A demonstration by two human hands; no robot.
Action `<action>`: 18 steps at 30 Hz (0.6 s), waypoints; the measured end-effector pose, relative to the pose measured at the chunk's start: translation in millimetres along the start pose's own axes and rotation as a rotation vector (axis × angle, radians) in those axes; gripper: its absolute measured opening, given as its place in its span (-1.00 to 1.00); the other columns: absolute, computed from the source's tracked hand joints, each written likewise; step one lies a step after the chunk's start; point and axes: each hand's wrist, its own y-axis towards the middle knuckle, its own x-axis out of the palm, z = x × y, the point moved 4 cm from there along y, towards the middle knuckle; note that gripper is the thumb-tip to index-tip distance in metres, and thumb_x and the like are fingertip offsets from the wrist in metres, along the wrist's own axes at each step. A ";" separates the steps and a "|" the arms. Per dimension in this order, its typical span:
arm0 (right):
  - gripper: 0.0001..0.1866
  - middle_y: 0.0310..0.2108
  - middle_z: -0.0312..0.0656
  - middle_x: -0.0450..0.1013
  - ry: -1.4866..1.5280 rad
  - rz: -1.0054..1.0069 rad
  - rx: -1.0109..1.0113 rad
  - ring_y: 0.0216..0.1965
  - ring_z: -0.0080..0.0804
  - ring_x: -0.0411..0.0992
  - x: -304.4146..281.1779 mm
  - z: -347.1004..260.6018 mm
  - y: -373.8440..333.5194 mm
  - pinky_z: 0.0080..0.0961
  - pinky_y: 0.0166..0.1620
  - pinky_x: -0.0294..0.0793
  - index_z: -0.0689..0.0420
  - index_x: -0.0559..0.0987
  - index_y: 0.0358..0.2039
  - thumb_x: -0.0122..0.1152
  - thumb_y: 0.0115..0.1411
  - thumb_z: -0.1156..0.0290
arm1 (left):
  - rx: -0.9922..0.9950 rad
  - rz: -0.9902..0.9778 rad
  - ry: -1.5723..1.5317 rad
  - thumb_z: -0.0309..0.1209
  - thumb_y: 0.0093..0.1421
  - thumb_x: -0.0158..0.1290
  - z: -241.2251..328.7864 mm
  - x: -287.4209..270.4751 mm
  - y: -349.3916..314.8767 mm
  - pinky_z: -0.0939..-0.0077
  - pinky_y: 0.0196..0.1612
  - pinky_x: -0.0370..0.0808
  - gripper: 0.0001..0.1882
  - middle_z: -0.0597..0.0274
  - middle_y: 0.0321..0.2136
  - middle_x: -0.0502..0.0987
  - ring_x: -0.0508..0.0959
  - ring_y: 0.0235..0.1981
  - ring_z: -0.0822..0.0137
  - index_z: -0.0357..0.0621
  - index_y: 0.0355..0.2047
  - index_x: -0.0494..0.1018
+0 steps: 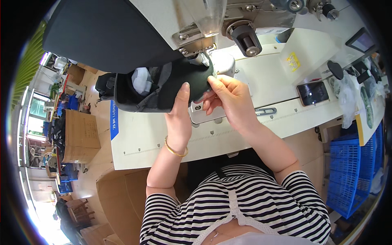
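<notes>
A black cap (139, 102) lies on its side under the sewing machine's metal needle area (199, 58), its hollow crown facing me and its dark brim (185, 75) to the right. Inside the crown shows a whitish crumpled piece (141, 81). My left hand (179, 108) grips the brim's near edge, thumb on top and the other fingers hidden beneath. At the brim's right edge, my right hand (228, 96) pinches the rim between thumb and forefinger, its other fingers curled. The cap covers the spot where the needle meets it.
A large dark panel (110, 32) overhangs the cap. The white sewing table (163, 151) carries a ruler strip along its front. A phone (312, 93) and plastic bags (347, 98) lie to the right. Blue baskets (353, 171) stand at right, cardboard boxes (81, 134) at left.
</notes>
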 end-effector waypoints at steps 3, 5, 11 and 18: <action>-0.70 -0.55 -0.12 0.49 0.026 -0.018 -0.019 -0.58 -0.50 0.47 1.0 0.5 0.4 -0.61 -0.52 0.49 0.26 0.45 -0.44 -0.03 0.33 0.30 | -0.015 0.018 -0.001 -0.35 0.27 -0.02 -4.0 6.7 -1.8 0.53 -0.12 0.36 -0.75 0.27 -0.24 0.50 0.43 -0.23 0.45 -0.31 -0.18 0.45; -0.71 -0.55 -0.12 0.49 0.040 -0.016 -0.015 -0.58 -0.50 0.47 3.7 0.6 0.2 -0.61 -0.52 0.49 0.26 0.45 -0.44 -0.03 0.33 0.31 | -0.010 0.049 0.015 -0.35 0.30 -0.04 -3.6 10.3 -4.2 0.58 -0.22 0.40 -0.76 0.33 -0.32 0.49 0.42 -0.33 0.50 -0.31 -0.23 0.46; -0.74 -0.57 -0.25 0.46 -0.001 0.036 -0.026 -0.60 -0.59 0.42 -3.2 2.5 2.9 -0.67 -0.54 0.41 0.21 0.48 -0.43 -0.02 0.32 0.32 | -0.139 0.057 -0.111 -0.18 0.33 -0.08 -14.4 34.7 -10.5 0.74 -0.62 0.19 -0.69 0.36 -0.49 0.46 0.30 -0.60 0.67 -0.19 -0.33 0.41; -0.67 -0.63 -0.30 0.42 -0.053 0.080 -0.101 -0.64 -0.64 0.36 -5.6 4.3 4.6 -0.69 -0.54 0.36 0.23 0.48 -0.51 0.01 0.31 0.28 | -0.034 0.045 0.030 -0.21 0.33 -0.08 -37.8 35.6 -16.9 0.70 -0.46 0.36 -0.70 0.35 -0.45 0.41 0.41 -0.52 0.53 -0.23 -0.17 0.39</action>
